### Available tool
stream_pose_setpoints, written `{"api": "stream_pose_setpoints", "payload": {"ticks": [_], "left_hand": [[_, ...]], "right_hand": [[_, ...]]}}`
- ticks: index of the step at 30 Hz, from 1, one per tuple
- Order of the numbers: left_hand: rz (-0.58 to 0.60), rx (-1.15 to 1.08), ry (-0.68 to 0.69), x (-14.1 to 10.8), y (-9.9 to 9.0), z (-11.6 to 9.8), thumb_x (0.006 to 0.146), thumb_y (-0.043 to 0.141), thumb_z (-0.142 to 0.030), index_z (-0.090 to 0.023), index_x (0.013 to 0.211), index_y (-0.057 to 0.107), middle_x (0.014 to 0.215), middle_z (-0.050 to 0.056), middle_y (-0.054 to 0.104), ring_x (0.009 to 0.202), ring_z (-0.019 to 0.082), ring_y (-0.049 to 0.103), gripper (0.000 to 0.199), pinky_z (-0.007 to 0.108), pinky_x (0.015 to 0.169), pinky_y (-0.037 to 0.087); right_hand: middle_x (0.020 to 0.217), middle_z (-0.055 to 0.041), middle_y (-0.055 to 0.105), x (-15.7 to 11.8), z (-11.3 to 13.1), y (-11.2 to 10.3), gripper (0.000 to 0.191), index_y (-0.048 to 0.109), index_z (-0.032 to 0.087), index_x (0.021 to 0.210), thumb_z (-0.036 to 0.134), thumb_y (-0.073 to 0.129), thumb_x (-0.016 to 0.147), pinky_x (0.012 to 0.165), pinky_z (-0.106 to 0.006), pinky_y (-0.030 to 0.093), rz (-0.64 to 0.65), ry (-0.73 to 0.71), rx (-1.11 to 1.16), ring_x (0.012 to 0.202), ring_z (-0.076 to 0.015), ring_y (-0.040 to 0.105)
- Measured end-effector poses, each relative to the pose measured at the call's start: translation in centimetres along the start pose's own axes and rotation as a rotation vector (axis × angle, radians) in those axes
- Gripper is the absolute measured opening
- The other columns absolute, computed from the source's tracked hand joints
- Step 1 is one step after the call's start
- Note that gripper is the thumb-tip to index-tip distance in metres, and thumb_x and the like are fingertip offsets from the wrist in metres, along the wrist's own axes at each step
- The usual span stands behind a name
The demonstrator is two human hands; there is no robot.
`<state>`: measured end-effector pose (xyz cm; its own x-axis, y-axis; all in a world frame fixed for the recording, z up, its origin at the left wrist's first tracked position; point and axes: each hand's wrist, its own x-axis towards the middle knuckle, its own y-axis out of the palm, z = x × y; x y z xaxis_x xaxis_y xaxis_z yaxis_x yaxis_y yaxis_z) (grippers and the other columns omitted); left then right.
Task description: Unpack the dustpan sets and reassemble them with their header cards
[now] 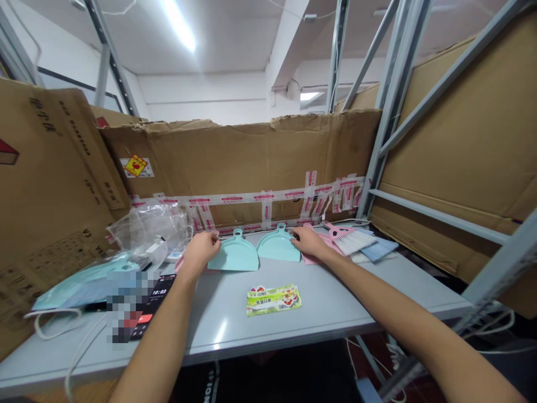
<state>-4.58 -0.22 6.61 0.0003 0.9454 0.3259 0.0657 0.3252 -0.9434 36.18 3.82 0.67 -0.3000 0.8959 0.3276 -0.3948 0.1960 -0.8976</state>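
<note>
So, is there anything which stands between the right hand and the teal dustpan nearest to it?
Nothing visible does. The right hand is at the right edge of that teal dustpan. The pink dustpan, partly hidden by the hand, lies to the right.

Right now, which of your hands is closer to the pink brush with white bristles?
Right. The right hand is just to the left of the pink brush; the left hand is much farther away, on the other side of both teal dustpans.
</note>
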Motion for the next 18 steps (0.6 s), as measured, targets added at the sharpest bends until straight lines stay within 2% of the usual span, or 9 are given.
{"api": "stream_pose_setpoints", "payload": {"ticks": [5,8,13,16,18], "left_hand": [[-0.109,-0.065,0.075,0.1,0.1,-0.4,0.108,0.056,-0.037,-0.019,0.115,0.085,0.122,0.016,0.081,0.114,0.032,0.074,0.035,0.037,0.099,0.056],[-0.134,-0.115,0.197,-0.3,0.1,-1.8,0.109,0.054,-0.037,-0.019,0.115,0.083,0.121,0.015,0.08,0.117,0.032,0.071,0.034,0.04,0.106,0.054],[0.084,-0.195,0.479,-1.9,0.6,-5.0,0.109,0.059,-0.041,-0.023,0.119,0.083,0.114,0.012,0.082,0.113,0.032,0.072,0.031,0.04,0.103,0.054],[0.148,-0.135,0.491,-2.4,1.2,-5.8,0.107,0.061,-0.036,-0.023,0.117,0.084,0.115,0.013,0.082,0.115,0.033,0.072,0.028,0.041,0.103,0.054],[0.102,-0.084,0.453,-2.1,1.4,-5.5,0.107,0.062,-0.034,-0.022,0.12,0.084,0.121,0.014,0.08,0.119,0.034,0.071,0.029,0.042,0.107,0.054]], "right_hand": [[0.137,-0.0162,0.083,0.1,-0.1,0.2,0.032,0.082,0.013,0.132,0.017,0.071,0.102,0.112,-0.032,0.051,-0.005,-0.005,0.012,0.128,-0.0299,0.076],[0.141,-0.0161,0.082,0.2,0.0,0.4,0.034,0.081,0.014,0.135,0.016,0.071,0.103,0.115,-0.032,0.05,-0.008,-0.002,0.022,0.132,-0.0299,0.075],[0.137,-0.0122,0.083,0.3,0.1,0.5,0.032,0.083,0.018,0.13,0.013,0.069,0.102,0.111,-0.031,0.052,-0.01,-0.01,0.058,0.128,-0.0279,0.076],[0.133,-0.0102,0.084,0.2,0.0,0.6,0.03,0.083,0.019,0.127,0.013,0.069,0.101,0.109,-0.031,0.052,0.004,-0.048,0.063,0.125,-0.0268,0.076],[0.134,-0.0096,0.084,0.2,0.0,0.7,0.029,0.083,0.019,0.127,0.014,0.07,0.101,0.109,-0.031,0.053,0.008,-0.066,0.066,0.125,-0.0262,0.076]]}}
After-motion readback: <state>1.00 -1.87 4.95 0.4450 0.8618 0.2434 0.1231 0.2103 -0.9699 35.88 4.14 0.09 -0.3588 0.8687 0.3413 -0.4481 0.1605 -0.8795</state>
